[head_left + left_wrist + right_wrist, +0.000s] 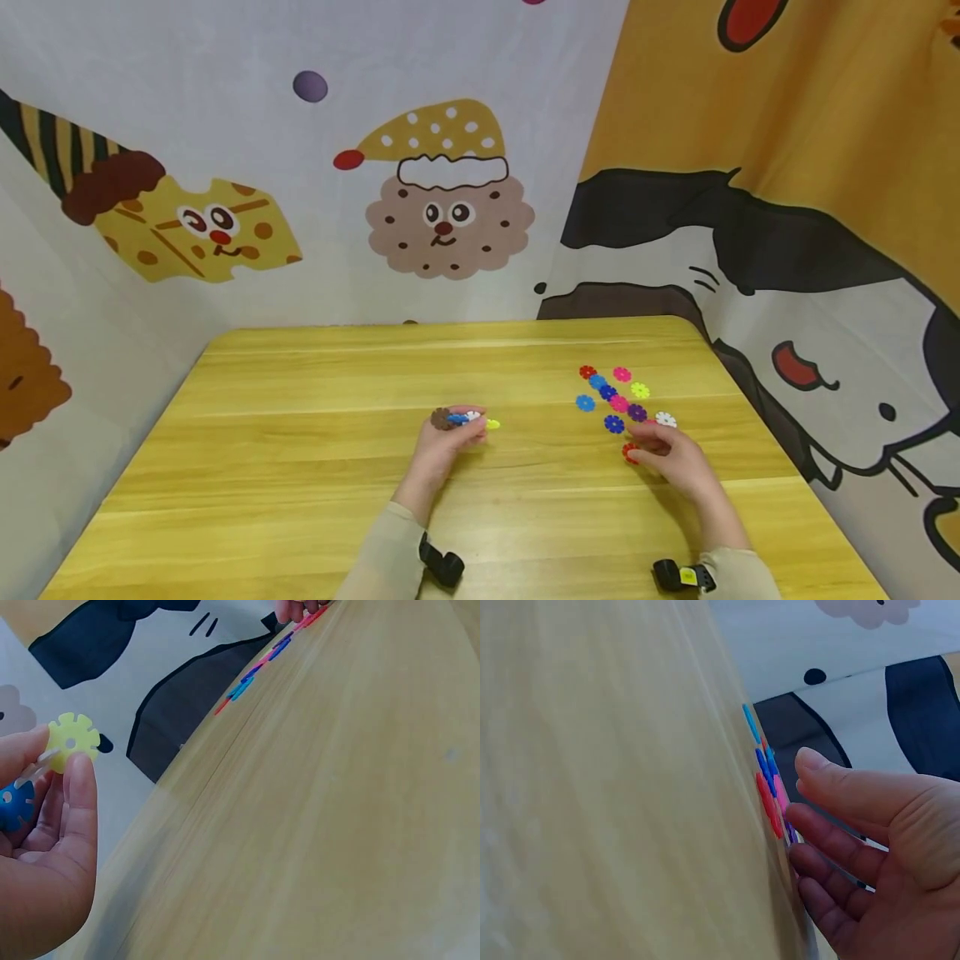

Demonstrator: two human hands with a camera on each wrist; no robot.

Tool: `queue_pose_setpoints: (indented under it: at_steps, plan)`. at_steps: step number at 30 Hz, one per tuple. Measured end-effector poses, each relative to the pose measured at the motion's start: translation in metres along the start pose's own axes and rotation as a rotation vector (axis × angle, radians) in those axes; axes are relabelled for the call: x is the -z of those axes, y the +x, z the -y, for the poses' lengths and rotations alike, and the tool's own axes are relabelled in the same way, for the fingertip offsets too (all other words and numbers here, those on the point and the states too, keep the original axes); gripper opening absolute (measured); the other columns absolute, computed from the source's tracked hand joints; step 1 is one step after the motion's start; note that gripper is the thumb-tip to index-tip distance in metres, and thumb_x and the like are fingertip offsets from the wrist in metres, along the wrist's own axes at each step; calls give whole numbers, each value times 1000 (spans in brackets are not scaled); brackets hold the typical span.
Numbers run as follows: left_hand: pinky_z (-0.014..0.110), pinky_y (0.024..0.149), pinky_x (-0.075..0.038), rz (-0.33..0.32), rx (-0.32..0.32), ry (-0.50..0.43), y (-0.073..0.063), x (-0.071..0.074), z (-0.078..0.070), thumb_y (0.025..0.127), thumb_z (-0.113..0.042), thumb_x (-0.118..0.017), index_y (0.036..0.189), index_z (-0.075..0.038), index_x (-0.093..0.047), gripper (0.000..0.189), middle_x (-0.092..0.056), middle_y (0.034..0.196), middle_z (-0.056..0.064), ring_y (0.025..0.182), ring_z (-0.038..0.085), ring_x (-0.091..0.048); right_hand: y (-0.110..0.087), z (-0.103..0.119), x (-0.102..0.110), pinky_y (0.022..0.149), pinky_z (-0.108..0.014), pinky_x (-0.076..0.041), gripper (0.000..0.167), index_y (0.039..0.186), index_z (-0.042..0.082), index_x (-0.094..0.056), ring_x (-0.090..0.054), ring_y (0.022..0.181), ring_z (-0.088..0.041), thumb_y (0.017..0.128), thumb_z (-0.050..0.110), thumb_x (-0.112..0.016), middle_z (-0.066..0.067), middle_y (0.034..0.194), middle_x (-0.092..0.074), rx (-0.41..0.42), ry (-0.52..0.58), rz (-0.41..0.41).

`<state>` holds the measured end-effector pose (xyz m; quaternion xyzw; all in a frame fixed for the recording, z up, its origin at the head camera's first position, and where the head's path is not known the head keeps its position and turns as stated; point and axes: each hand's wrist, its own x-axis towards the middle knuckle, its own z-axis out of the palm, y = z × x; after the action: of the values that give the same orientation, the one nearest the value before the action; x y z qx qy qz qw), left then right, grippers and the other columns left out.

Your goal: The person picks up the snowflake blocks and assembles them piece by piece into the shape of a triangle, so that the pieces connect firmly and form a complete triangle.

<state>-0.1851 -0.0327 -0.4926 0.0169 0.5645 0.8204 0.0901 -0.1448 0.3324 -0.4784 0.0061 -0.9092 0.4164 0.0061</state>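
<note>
Discs (618, 404), toward table's right edge (750, 433), hands (442, 442) (678, 457) apart

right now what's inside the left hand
The left hand holds a brown disc, at least one blue disc, a white disc and a yellow disc. It partly covers them; whether more sit behind can't be seen.

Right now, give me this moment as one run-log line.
left hand: holds brown, blue, white and yellow flower discs | right hand: gripping nothing, beside loose discs | loose discs: on wooden table, several colors
</note>
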Motion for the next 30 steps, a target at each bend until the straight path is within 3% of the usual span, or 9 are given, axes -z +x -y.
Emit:
queue_pose_setpoints:
  at_steps: [10,19,30]
  plan:
    - [30,75,-58,21,-2,-36,0,3,-2,87,3,-72,119,19,-58,38,-67,98,13,78,19,-69,-1,-9,1,84,-29,-51,38,120,-2,-67,-62,106,-34,87,14,-77,-19,119,-65,12,-11,40]
    - [30,76,-58,21,10,-27,0,4,-3,87,3,-72,118,19,-59,37,-67,98,13,78,20,-70,-2,-14,1,80,-31,-49,33,113,1,-71,-58,98,-27,83,13,-81,-13,111,-63,44,-58,35]
    - [30,77,-58,26,22,-14,0,7,-5,88,2,-71,121,18,-58,39,-64,112,27,79,18,-69,-1,-9,1,74,-29,-48,25,105,-1,-70,-56,88,-22,83,7,-79,-9,99,-63,51,-111,37]
